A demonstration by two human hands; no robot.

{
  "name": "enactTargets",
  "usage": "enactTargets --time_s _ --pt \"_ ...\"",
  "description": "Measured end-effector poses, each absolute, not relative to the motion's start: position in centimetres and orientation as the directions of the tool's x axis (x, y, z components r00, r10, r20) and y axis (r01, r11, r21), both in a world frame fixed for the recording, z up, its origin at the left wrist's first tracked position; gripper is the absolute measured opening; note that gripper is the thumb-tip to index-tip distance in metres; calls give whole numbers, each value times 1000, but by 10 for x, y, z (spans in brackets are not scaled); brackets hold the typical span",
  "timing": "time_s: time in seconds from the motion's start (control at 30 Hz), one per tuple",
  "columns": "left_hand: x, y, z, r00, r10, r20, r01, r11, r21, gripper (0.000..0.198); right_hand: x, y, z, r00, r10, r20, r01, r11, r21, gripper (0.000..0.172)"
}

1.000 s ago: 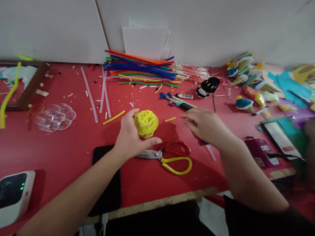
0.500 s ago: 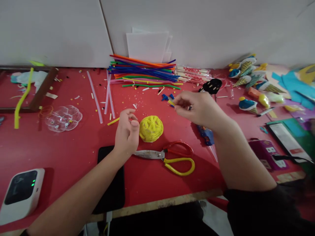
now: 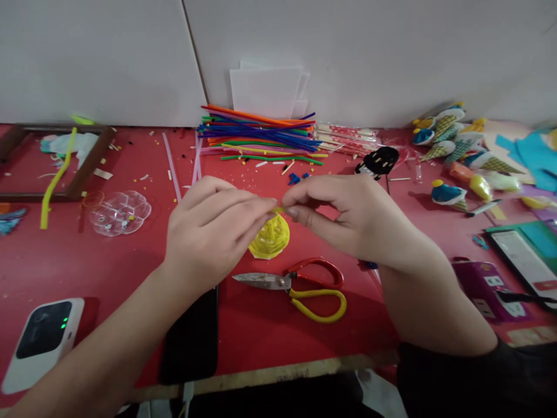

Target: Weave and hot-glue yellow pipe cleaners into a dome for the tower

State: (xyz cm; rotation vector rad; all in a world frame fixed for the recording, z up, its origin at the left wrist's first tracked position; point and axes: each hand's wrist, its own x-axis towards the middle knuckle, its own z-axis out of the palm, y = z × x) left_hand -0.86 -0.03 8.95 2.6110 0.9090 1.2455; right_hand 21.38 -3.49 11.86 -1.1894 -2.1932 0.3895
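Note:
My left hand (image 3: 217, 223) and my right hand (image 3: 337, 217) meet at the fingertips over the table. Both pinch a small yellow strip (image 3: 278, 210), mostly covered by the fingers. Right below it rests a round yellow wrapped ball (image 3: 270, 239), its upper left hidden by my left hand. Nearer to me lie scissors (image 3: 290, 283) with one red and one yellow handle, blades pointing left. Small blue pieces (image 3: 297, 178) lie just beyond my right fingertips.
Colored pipe cleaners (image 3: 261, 136) are piled by the wall. A clear flower-shaped dish (image 3: 119, 213), a white device (image 3: 43, 342) and a black phone (image 3: 191, 342) lie on the left. Cone-shaped crafts (image 3: 448, 136) and a purple box (image 3: 487, 290) occupy the right.
My right hand has moved left and nearer with the yellow piece, away from the blue pieces. My left hand has turned over, closed, and come up to meet it above the ball.

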Motion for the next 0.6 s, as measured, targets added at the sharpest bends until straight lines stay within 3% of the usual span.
enactTargets --time_s 0.13,0.4,0.6 --pt "-5 1 95 471 568 675 490 -805 335 3 213 -37 119 -363 854 372 669 517 -534 15" --pt "-2 -2 97 431 535 726 510 -809 293 5 210 -36 112 -429 706 564 735 636 -236 20" --pt "-6 -2 95 425 565 707 510 -795 329 2 214 -35 110 -454 673 585 743 648 -169 21"
